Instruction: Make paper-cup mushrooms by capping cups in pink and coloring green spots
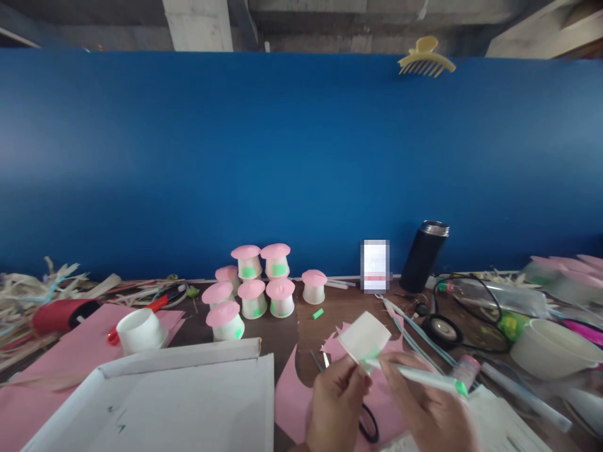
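Left grip (336, 398): fingertips and thumb pinch the near edge of a tilted white paper cup (364, 336). Right grip (426, 405): fingers closed on a white-barrelled marker with a green end (431, 376), pen hold.

Key relation: cup lies just far of and slightly right of the left grip, far-left of the right grip. Left hand is nearer and is the one supporting it. Marker's long axis runs left to right, green end on the right and a bit nearer; its tip points left, at or touching the green patch (372, 359) on the cup's near side. Can't tell exact contact; fingers crowd it. Cup's axis leans; can't tell which end is the mouth.

Outward, counts:
- 1 cup in hand, 1 marker in hand.
- 1 pair of black-handled scissors (375, 428), partly hidden, on cut pink paper (292, 398) below the hands.
- 1 small green cylindrical cap (318, 314), loose on the surface (336, 307), far-left of the hands.
- 8 white cups topped with pink discs (281, 306): 7 clustered on the left, 1 apart to their right. Green patches show on several, not all visible.
- 1 bare white cup (140, 333), left, by pink sheets.
- 1 white shallow box (226, 402), near left.
- 1 black flask (421, 260), far right.
- 1 clear plastic bottle (513, 299), right of the flask.
- 1 round white tub (541, 358), right.
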